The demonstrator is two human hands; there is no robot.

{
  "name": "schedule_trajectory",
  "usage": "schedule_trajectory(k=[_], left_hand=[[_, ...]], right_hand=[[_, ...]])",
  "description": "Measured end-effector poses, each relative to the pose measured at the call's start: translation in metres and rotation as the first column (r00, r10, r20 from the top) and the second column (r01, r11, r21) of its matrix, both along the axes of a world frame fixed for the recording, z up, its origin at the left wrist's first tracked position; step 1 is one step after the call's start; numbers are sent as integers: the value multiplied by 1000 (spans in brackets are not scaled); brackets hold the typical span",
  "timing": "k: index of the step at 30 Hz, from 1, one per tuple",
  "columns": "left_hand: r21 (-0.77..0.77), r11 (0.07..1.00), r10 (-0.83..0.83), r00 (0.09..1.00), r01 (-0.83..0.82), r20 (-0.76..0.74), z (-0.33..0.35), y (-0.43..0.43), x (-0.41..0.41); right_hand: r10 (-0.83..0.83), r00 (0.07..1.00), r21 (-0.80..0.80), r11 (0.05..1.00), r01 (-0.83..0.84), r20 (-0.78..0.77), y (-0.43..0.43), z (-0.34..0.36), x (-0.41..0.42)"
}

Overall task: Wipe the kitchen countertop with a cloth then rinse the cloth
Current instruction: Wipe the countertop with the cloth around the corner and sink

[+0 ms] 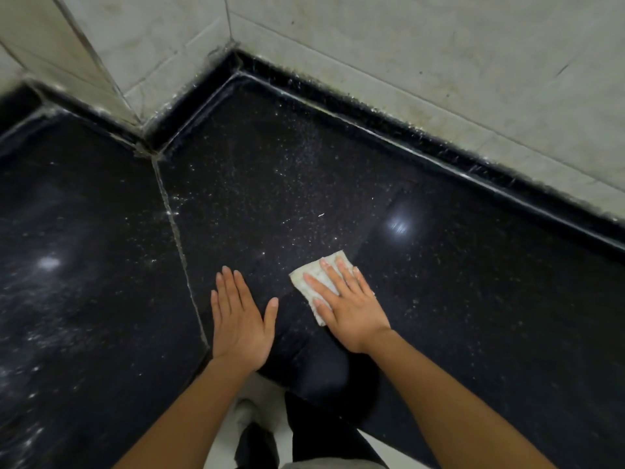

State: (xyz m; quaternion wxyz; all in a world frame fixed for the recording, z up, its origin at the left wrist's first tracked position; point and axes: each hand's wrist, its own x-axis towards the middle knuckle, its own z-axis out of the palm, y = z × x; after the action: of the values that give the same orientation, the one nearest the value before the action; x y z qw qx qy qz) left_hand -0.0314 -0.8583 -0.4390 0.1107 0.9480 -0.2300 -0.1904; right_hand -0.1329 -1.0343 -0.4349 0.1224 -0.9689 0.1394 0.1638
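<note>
Both hands lie palm-down on the desk point(473, 299), arms reaching in from the lower edge of the view. The left hand point(240, 319) is flat and wide, fingers together and pointing away from the body, thumb spread out to the right; it holds nothing and rests on bare stone. The right hand point(348, 306) is also flat, fingers slightly fanned and angled up and to the left, pressing the cloth point(313, 282) down onto the desk rather than gripping it. The cloth sits under the right palm and fingers, its edges showing beyond the fingertips and along the thumb side, just right of the left thumb but apart from it.

The cloth is a small, pale, roughly square piece, folded, with a nubbly, speckled weave. The desk is polished black stone flecked with tiny light grains, glossy enough to give two blurred light glares, one beyond the right hand and one far left of the left hand. A pale grouted seam point(176, 238) runs just left of the left hand, away toward the corner. A raised black stone lip point(406, 137) edges the desk beyond both hands, with dingy, stained light wall tiles point(406, 45) above it. No writing is legible anywhere.
</note>
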Motion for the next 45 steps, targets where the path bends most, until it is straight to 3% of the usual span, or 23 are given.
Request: schedule_trajectory(k=[10, 19, 21, 24, 27, 29, 31, 35, 45], left_hand=[[40, 999, 25, 999, -23, -35, -8, -24, 4], [40, 999, 25, 999, -23, -46, -5, -25, 5], [51, 998, 25, 998, -22, -53, -4, -25, 5], [43, 999, 31, 998, -28, -55, -3, -26, 6], [53, 998, 27, 999, -25, -43, -3, -25, 5], [55, 998, 31, 999, -29, -37, -4, -25, 5], [72, 997, 34, 999, -31, -33, -5, -25, 5], [121, 992, 42, 998, -37, -38, -6, -26, 6], [166, 985, 50, 998, -46, -25, -6, -28, 6]], right_hand=[[-191, 981, -44, 981, 190, -17, -108, -2, 47], [-434, 901, 2, 901, 434, -19, -90, -6, 63], [-373, 928, 11, 928, 373, -20, -68, -8, 50], [-91, 994, -73, 993, 95, 57, -42, -13, 13], [146, 987, -82, 987, -141, 62, -44, -14, -17], [209, 976, -85, 975, -204, 54, -59, -11, -19], [155, 987, -114, 982, -148, 49, -80, -11, -7], [-104, 995, -82, 991, 103, -8, -140, -13, 37], [-435, 900, -30, 900, 435, -27, -215, -10, 130]])
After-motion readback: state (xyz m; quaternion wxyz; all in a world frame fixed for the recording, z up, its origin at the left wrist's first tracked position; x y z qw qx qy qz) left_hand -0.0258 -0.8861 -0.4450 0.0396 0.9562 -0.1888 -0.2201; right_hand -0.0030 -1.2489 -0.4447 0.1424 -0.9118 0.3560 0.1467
